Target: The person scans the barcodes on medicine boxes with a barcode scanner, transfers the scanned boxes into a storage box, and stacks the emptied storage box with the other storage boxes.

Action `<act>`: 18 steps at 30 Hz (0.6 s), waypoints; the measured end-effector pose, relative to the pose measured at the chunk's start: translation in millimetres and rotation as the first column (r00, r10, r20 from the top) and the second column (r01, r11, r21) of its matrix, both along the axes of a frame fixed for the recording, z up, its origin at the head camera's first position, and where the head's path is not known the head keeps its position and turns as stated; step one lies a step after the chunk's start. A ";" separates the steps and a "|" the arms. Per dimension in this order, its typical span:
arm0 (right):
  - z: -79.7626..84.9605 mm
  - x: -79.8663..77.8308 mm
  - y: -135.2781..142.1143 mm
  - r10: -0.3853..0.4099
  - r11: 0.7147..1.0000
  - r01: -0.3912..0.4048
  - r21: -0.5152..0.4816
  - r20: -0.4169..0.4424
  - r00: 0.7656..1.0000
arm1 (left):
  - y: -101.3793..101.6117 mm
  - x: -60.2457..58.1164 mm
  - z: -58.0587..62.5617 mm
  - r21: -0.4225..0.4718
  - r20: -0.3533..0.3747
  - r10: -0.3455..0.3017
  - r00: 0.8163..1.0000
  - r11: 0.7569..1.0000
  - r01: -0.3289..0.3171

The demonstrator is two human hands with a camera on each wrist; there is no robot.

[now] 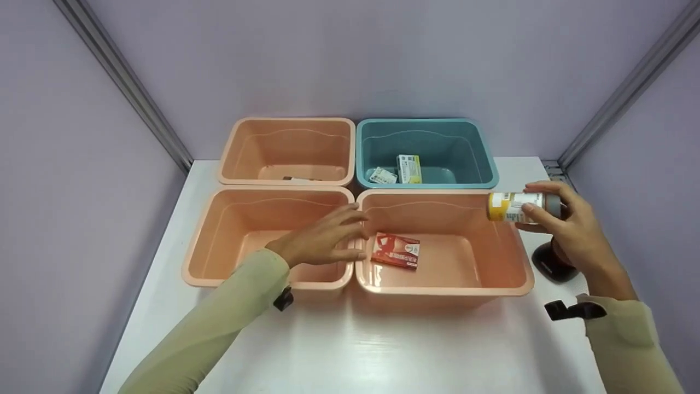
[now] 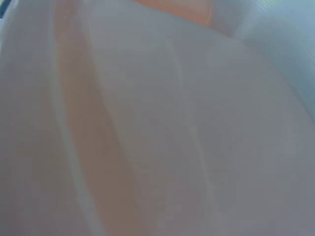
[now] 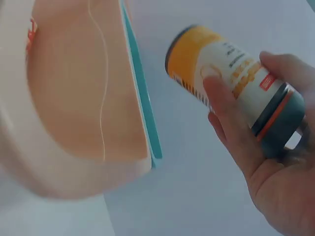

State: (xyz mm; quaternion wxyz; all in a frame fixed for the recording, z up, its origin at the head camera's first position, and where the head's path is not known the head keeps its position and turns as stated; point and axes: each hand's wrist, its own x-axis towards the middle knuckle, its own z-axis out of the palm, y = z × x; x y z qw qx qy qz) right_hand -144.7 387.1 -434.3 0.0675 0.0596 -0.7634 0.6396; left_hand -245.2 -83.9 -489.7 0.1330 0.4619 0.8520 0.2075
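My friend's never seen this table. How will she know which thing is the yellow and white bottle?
On the white table, find the near right bin, the peach one with a red box inside. By its right side, the person's right hand holds the bottle. It's yellow and white, unlike the dark object on the table near that hand.

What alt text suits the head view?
A right hand holds a yellow-white bottle near the front-right bin, containing a red box; the left hand is over the front-left bin. A peach bin and teal bin stand behind.
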 end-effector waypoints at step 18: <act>-46.9 52.1 60.6 -0.387 0.918 0.365 0.156 0.147 0.910 | -0.7 1.0 0.7 -0.026 -0.009 0.017 1.000 1.000 -0.017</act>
